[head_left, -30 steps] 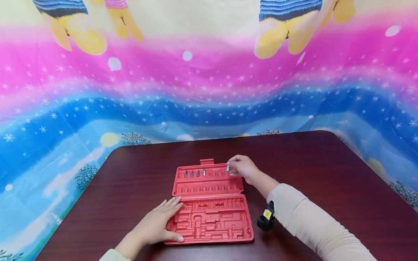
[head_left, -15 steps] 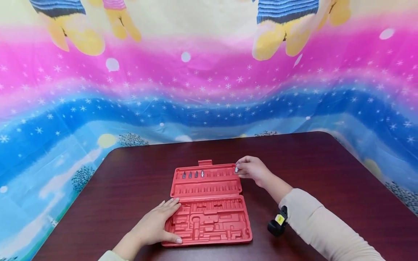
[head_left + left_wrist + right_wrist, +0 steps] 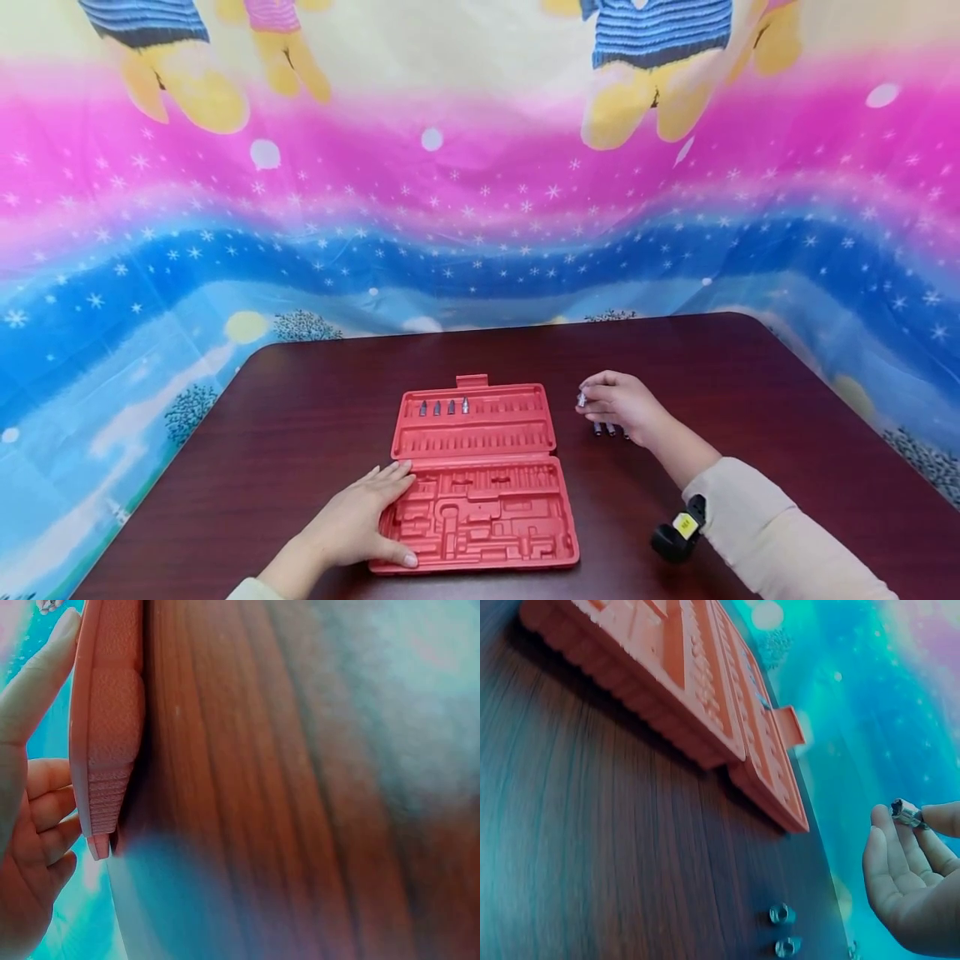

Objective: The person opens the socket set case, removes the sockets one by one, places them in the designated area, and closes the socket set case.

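A red plastic case (image 3: 472,477) lies unfolded on the table, its lid section at the far side. Several pointed metal bits (image 3: 452,407) stand in a row in the lid's upper left slots. My left hand (image 3: 352,517) rests on the case's left edge, fingers straight and thumb on the rim; the left wrist view shows the case's side wall (image 3: 116,712) beside it. To the right of the lid, my right hand (image 3: 622,406) pinches a small silver socket (image 3: 906,813) above the table. Below that hand, similar small sockets (image 3: 597,428) stand on the table, partly hidden by it.
The dark wooden table (image 3: 712,375) has rounded far corners. A printed cloth backdrop (image 3: 480,183) hangs behind and at both sides. A black wrist camera (image 3: 677,540) hangs by the right sleeve (image 3: 780,525).
My right hand has moved from above the lid's right end rightward off the case, carrying the socket. The sockets on the table have come into sight below it. My left hand stays put.
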Demonstrator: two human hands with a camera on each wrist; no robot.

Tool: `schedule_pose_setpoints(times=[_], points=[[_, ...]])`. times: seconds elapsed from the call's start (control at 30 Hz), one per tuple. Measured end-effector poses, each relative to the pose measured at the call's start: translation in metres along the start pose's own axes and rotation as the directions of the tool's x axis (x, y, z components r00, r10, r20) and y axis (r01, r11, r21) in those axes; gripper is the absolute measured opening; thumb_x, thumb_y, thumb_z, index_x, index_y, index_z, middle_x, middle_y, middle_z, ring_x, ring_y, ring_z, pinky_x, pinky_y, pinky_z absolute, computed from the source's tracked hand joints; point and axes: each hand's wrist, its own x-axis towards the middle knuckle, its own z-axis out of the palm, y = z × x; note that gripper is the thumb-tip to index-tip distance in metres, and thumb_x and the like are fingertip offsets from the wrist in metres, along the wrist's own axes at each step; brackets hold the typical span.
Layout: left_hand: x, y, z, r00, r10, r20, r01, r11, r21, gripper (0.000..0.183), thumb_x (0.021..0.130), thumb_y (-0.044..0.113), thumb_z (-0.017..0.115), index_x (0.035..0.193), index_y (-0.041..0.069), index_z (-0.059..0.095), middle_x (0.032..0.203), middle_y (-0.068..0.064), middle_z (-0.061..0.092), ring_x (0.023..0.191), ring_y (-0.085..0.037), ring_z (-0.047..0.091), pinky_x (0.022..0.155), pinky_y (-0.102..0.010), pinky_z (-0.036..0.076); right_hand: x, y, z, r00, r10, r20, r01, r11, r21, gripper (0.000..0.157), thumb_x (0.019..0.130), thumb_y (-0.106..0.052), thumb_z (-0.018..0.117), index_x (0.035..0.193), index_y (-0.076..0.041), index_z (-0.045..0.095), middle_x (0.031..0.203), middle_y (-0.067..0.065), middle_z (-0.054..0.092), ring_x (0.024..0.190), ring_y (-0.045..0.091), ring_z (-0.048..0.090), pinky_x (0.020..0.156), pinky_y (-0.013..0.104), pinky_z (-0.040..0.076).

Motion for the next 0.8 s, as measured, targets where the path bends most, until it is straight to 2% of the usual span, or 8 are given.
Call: schedule_pose_setpoints(times=[0.53,0.8], points=[[0.0,0.002,0.0,1.0,-0.007,0.001,0.007,1.0,-0.014,0.101,0.053,0.073,0.054,0.125,0.001,0.045,0.132,-0.012,0.037,0.123,-0.027,0.029,0.096,-0.044,0.027,-0.009,0.014,-0.039,0.998,-0.01,-0.063,0.011,1.0,0.012,0.022,0.086,-0.014,0.052,0.101,0.002,0.051,0.082,0.0,0.059,0.079,0.013,0.059,0.076,0.035,0.047],[0.0,0.0,0.001,1.0,-0.016,0.013,0.016,0.999,-0.029,0.101,0.053,0.073,0.054,0.125,0.002,0.044,0.133,-0.012,0.035,0.123,-0.027,0.028,0.095,-0.045,0.027,-0.011,0.023,-0.052,0.995,-0.02,-0.097,0.01,0.994,-0.105,0.027,0.087,-0.016,0.05,0.105,0.004,0.049,0.087,0.004,0.058,0.083,0.019,0.057,0.077,0.038,0.045]])
